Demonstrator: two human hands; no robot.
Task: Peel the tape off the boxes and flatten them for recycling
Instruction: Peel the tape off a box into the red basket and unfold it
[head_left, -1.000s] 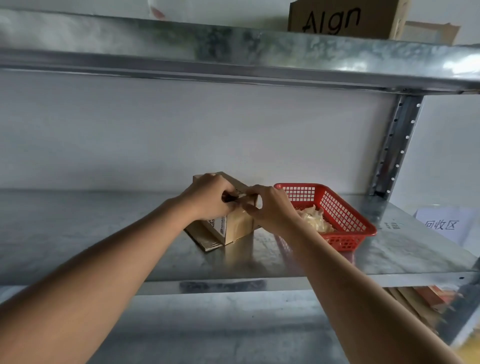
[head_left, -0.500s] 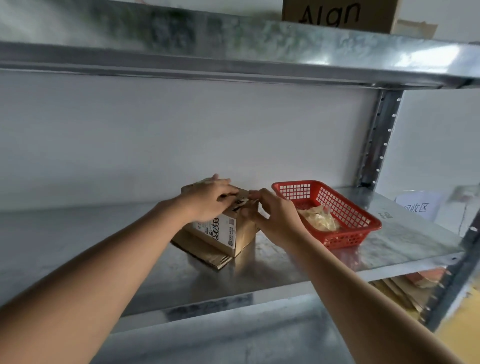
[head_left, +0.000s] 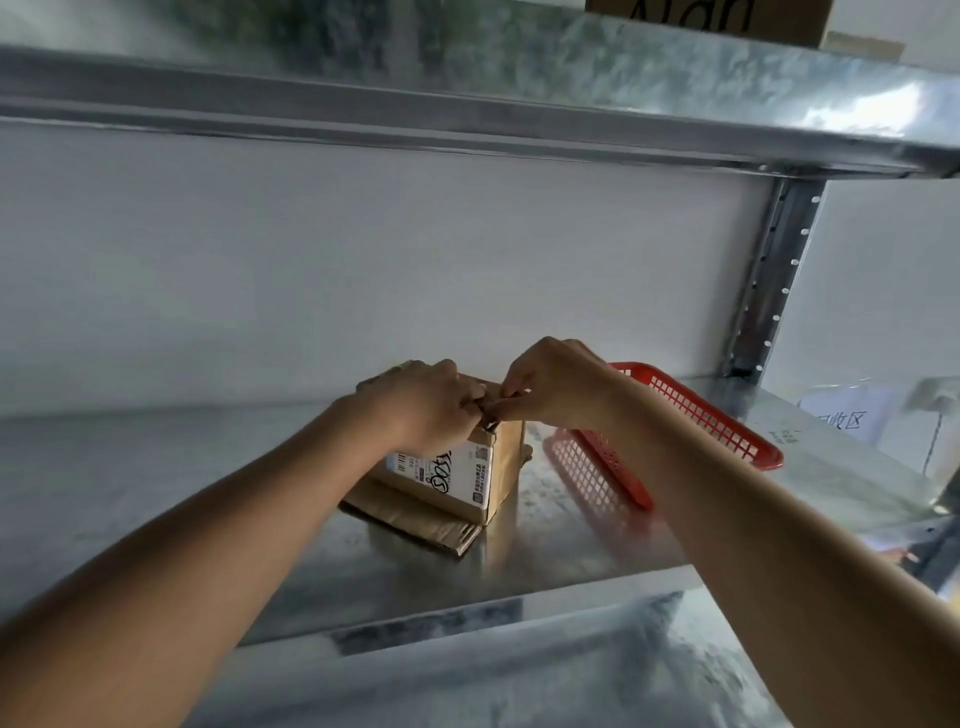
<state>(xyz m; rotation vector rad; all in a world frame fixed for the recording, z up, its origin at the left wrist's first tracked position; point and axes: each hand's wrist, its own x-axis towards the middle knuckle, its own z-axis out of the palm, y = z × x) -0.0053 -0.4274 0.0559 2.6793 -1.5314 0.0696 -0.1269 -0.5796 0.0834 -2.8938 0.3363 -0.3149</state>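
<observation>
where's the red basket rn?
Head view, right of centre: the red basket sits on the metal shelf, right of the cardboard box, partly hidden behind the right hand.

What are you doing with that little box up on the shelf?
A person is working on a small cardboard box that sits on flat cardboard on a metal shelf. The left hand grips the top of the box, and the right hand pinches at its top edge beside it, it seems to pick at tape, though the tape itself is too small to see. The box is not flattened yet. A red basket sits just right of it.
</observation>
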